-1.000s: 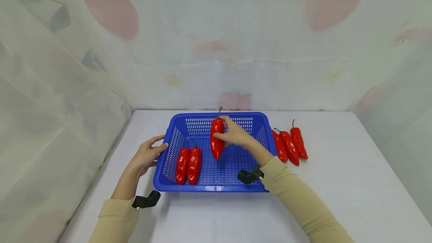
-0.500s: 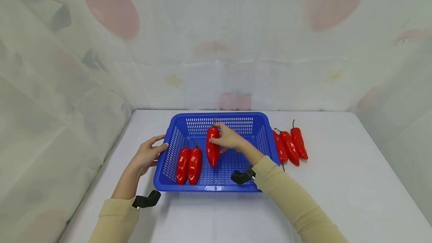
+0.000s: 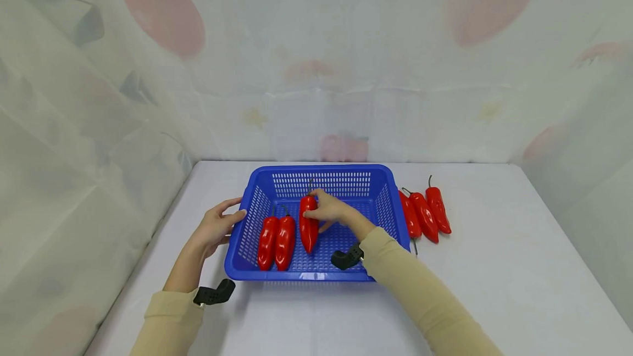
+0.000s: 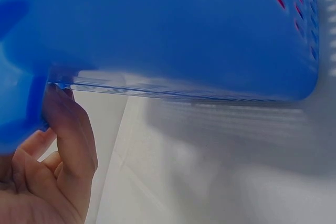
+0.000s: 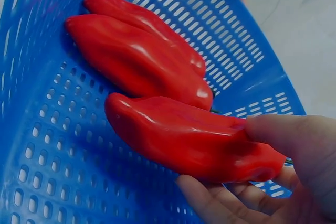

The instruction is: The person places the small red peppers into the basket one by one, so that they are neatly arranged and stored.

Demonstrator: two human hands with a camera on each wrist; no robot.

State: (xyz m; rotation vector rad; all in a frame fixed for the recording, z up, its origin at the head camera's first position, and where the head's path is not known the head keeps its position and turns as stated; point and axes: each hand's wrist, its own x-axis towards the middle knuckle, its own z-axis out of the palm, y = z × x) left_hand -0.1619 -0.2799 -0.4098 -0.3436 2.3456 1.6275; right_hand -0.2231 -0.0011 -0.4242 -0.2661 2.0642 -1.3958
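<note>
My right hand (image 3: 328, 209) grips a long red pepper (image 3: 309, 224) near its stem end, thumb on one side and fingers on the other. The pepper is inside the blue plastic basket (image 3: 316, 276), its tip slanting down. In the right wrist view, two more red peppers (image 5: 139, 59) lie side by side just beyond the held pepper (image 5: 184, 135). On the basket's left side, my left hand (image 3: 217, 227) holds the rim, thumb over it. The left wrist view has that hand's curled fingers (image 4: 76, 135) at the rim, partly hidden by the basket wall (image 4: 173, 30).
Several red peppers (image 3: 424, 216) lie on the white table (image 3: 499, 246) just right of the basket, one partly hidden behind its rim. Pale printed cloth (image 3: 316, 70) hangs behind the table and along both sides.
My right hand has carried the pepper left and down into the basket, closer to the two lying there. The left hand and basket stay in place.
</note>
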